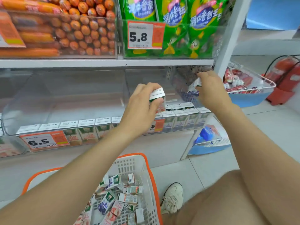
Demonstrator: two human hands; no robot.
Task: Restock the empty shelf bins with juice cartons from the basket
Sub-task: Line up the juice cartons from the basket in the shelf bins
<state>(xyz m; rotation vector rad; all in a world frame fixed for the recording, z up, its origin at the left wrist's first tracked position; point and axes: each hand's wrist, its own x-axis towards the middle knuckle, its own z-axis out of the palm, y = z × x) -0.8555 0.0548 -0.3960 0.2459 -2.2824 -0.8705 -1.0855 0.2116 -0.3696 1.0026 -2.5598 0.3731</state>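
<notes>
Down at the lower shelf, the person crouches with both arms stretched out over the orange-rimmed basket (152, 184), where a heap of loose cartons (116, 197) lies jumbled. Their left hand (141, 104) is wrapped round a red-printed carton (158, 95), fingers over its white top, holding it up close to the divider between the two clear bins. Their right hand (209, 90) pinches a second carton (194, 86) higher and farther right, over the back of the right bin (146, 75). That one is blurred; I think it is the blue kind, though I would not swear to it. The right bin already has two short rows (183, 111) standing at its front. The left bin (40, 98) has only a single front row (86, 122), with bare space behind it.

What worries me is the sorting. The red-printed carton hangs near the boundary, and the rows on either side look like different flavours, so a careless drop could land it in the wrong bin. Both held cartons are also tilted. Let go from up there, either could topple onto the standing rows and knock its neighbours flat. With two hands placing at once and eyes able to follow only one, the unwatched hand is the likelier to go astray.
</notes>
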